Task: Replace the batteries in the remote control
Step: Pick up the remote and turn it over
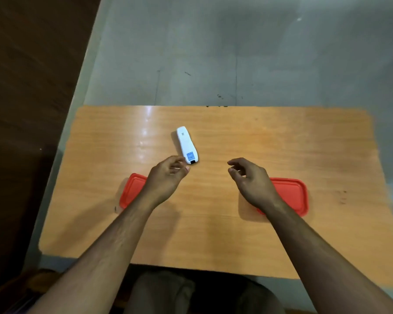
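Head view, looking down on a rectangular surface (213, 234) of glossy orange-brown wood grain, with a bright glare patch near its upper left edge. Beyond it, filling the upper part of the frame, lies a dull grey-green floor (213, 53) with faint seams and small dark marks. Along the left of the frame runs a dark brown wooden panel (21, 87).

A remote control (187, 145) lies flat on the surface, slightly above centre. It is a slim, rounded white plastic bar, back side up, tilted a little, with a small blue label and a dark patch at its nearer end.

Two flat red plastic lids with rounded corners rest on the surface: the left lid (132, 191) at centre left, the right lid (290, 193) at centre right. Each is partly covered by a wrist.

The left hand (166, 177) hovers with fingers loosely curled, holding nothing, its fingertips just beside the remote's nearer end. The right hand (250, 180) hovers well apart from the remote, fingers relaxed and slightly bent, also holding nothing. Both bare forearms reach in from the bottom of the frame.
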